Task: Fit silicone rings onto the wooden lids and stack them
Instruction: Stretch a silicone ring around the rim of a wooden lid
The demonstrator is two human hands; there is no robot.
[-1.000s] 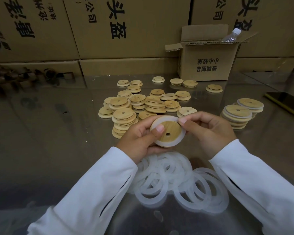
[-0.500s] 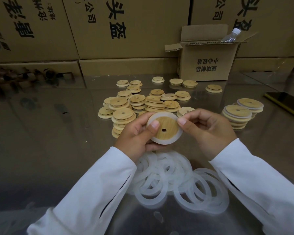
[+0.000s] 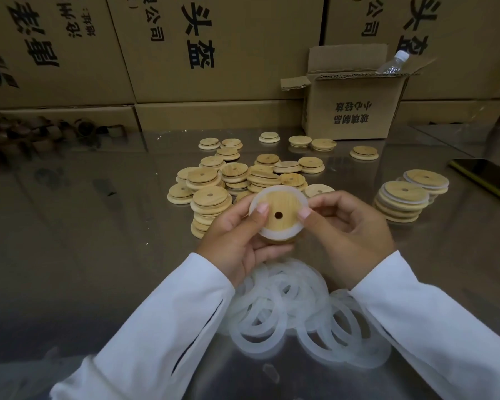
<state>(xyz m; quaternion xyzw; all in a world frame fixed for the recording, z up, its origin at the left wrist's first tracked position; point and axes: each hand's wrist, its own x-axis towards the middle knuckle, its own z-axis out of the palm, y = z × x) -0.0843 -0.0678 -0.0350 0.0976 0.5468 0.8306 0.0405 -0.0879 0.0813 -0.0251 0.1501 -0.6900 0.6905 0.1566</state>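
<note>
Nearest, at the bottom: a white left sleeve (image 3: 156, 327) and right sleeve (image 3: 433, 321), reaching in from either side. Between them, flat on the shiny table (image 3: 84, 226): a loose heap of translucent white rings (image 3: 298, 307), overlapping one another.

Just beyond the heap, held above the table: one round wooden lid (image 3: 280, 209) with a small centre hole, face tilted toward the camera, with a white ring (image 3: 272, 236) seated around its rim. On its left side, the left hand (image 3: 237, 243), fingers curled underneath, thumb pressed on the face near the edge. On its right side, the right hand (image 3: 350, 226), pinching the rim, thumb tip on the ring, fingers bent behind.

Past the hands, mid-table: a scatter of bare lids (image 3: 234, 174), some in short leaning stacks, some single. To the right, well apart from that scatter: two short ringed stacks (image 3: 401, 197), side by side, with white bands between the wood layers. Further right, at the frame edge: a dark phone (image 3: 491, 177) with a yellow rim.

At the back: a small open box (image 3: 355, 111) with a clear, white-capped bottle (image 3: 391, 63) poking out of the top. Behind everything: a wall of big cartons (image 3: 214, 47) with black print. Far left: blurred dark shapes, too smeared to name.
</note>
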